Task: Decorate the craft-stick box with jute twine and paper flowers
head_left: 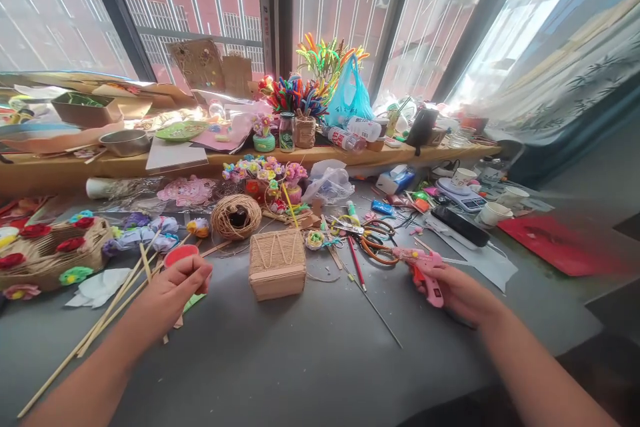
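My right hand point(461, 290) is wrapped round the handle of a pink hot glue gun point(425, 267), its nozzle pointing left near the scissors point(379, 243). On the other side, my left hand point(180, 285) is closed, thumb against curled fingers; whatever it may hold is hidden. Just behind it shows a red round cup point(181, 254). Between my hands a small box point(277, 265) wrapped in twine stands on the grey table, with a zigzag of cord on its top. A ball of twine point(236, 216) lies behind the box.
Long wooden sticks point(107, 310) lie under my left forearm. A flower-decorated twine basket point(55, 250) stands at far left. Right of the box are a red pencil point(357, 263) and a thin rod point(380, 317). A phone point(460, 227) and red sheet point(545, 243) lie further right.
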